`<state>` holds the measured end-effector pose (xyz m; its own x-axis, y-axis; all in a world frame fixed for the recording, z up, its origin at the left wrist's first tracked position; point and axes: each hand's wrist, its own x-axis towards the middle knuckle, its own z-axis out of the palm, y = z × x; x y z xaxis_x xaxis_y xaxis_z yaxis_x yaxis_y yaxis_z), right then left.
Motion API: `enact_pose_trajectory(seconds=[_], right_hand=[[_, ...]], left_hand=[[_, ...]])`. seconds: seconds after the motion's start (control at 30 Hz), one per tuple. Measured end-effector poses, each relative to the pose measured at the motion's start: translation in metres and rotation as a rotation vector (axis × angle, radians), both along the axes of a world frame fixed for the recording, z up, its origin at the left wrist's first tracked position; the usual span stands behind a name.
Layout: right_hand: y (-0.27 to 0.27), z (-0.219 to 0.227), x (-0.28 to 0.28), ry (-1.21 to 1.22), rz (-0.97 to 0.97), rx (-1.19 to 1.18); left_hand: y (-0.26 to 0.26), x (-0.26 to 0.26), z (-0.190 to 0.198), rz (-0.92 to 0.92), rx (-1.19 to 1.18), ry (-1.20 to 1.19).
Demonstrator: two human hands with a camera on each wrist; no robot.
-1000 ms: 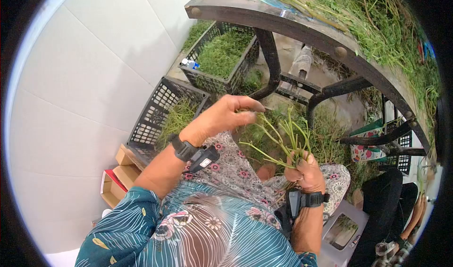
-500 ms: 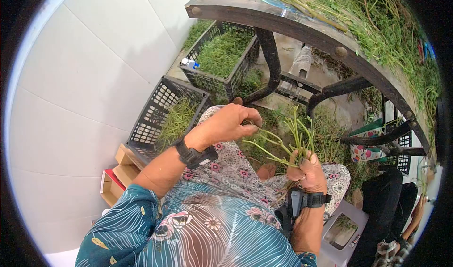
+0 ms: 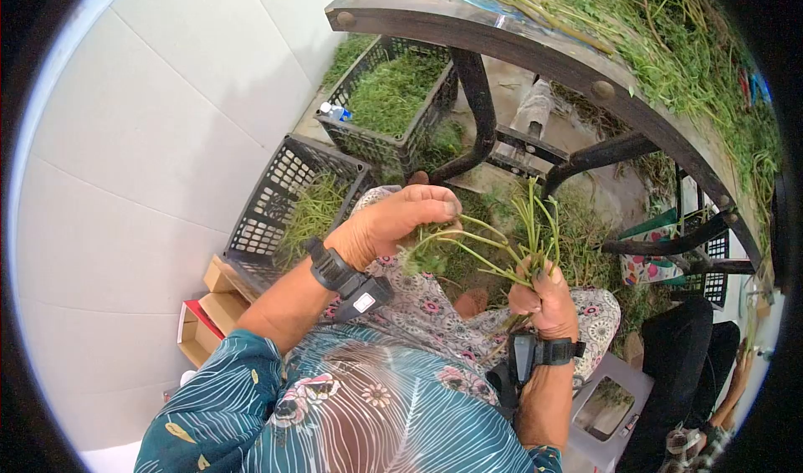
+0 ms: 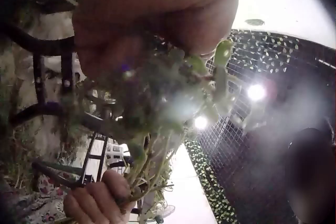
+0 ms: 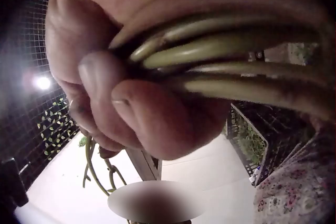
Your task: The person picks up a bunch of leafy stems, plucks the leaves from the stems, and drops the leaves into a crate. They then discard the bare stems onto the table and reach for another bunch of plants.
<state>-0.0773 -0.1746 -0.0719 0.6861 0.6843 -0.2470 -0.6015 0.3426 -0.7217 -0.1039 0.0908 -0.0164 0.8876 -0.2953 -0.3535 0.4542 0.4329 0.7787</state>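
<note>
My right hand (image 3: 545, 301) grips a bunch of green plant stems (image 3: 533, 226) in a fist above my lap. In the right wrist view the fingers curl round several thick stems (image 5: 205, 50). To the left, my left hand (image 3: 401, 218) pinches a stem at its thumb and fingertips, with the stems (image 3: 481, 237) arching between both hands. A leafy sprig (image 3: 425, 257) hangs below the left hand. In the left wrist view blurred leaves (image 4: 152, 98) lie under that hand, and the right fist (image 4: 100, 200) shows lower down.
A black crate (image 3: 251, 214) with cut stems stands at the left, and another crate (image 3: 401, 143) full of greens stands behind it. Above is a curved table edge (image 3: 535, 51) heaped with greens (image 3: 686, 71). Black table legs (image 3: 477, 113) rise ahead. Another person's dark-trousered leg (image 3: 679, 364) is at the right.
My left hand has dropped slightly and turned at the wrist, its thumb now on top. A leafy sprig now shows below it. My right hand stays nearly still with its bunch.
</note>
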Motion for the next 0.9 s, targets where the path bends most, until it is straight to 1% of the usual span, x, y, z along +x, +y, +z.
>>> enact_pose_trajectory(seconds=[0.13, 0.3, 0.4, 0.5, 0.53, 0.6, 0.67, 0.7, 0.77, 0.8, 0.83, 0.87, 0.9], right_hand=[[-0.001, -0.002, 0.0, 0.033, -0.066, -0.005], [-0.001, -0.002, 0.002, 0.009, -0.047, 0.01], [-0.004, -0.003, 0.003, -0.017, -0.049, 0.008], [-0.003, -0.003, 0.002, -0.018, -0.03, -0.008], [-0.002, -0.002, 0.002, -0.013, -0.02, -0.018], [0.003, 0.007, -0.001, -0.009, 0.023, -0.161], [0.009, 0.015, -0.004, -0.002, 0.062, -0.303], [0.01, 0.016, -0.004, -0.012, 0.105, -0.307], [0.012, 0.018, -0.003, -0.032, 0.191, -0.315], [0.012, 0.02, -0.004, -0.066, 0.184, -0.318], [0.011, 0.023, -0.006, -0.099, 0.175, -0.321], [0.009, 0.024, -0.008, -0.132, 0.166, -0.325], [0.006, 0.022, -0.01, -0.192, 0.069, -0.396]], left_hand=[[0.002, 0.001, -0.004, -0.109, 0.231, -0.141], [0.005, -0.005, 0.001, -0.19, 0.562, -0.243], [0.01, -0.005, -0.009, -0.232, 0.897, -0.427], [0.008, -0.007, -0.013, -0.187, 1.118, -0.508], [0.008, -0.006, -0.017, -0.14, 1.151, -0.533], [0.006, -0.004, -0.023, -0.044, 1.217, -0.581], [0.001, -0.002, -0.022, 0.099, 1.169, -0.558], [-0.001, -0.001, -0.021, 0.171, 1.145, -0.546], [-0.002, 0.002, -0.023, 0.188, 1.064, -0.429], [-0.001, 0.004, -0.025, 0.196, 1.023, -0.372], [0.006, 0.008, -0.039, 0.295, 0.942, -0.434], [0.019, 0.011, -0.062, 0.392, 0.858, -0.494], [0.029, 0.012, -0.055, 0.453, 0.526, -0.144]])
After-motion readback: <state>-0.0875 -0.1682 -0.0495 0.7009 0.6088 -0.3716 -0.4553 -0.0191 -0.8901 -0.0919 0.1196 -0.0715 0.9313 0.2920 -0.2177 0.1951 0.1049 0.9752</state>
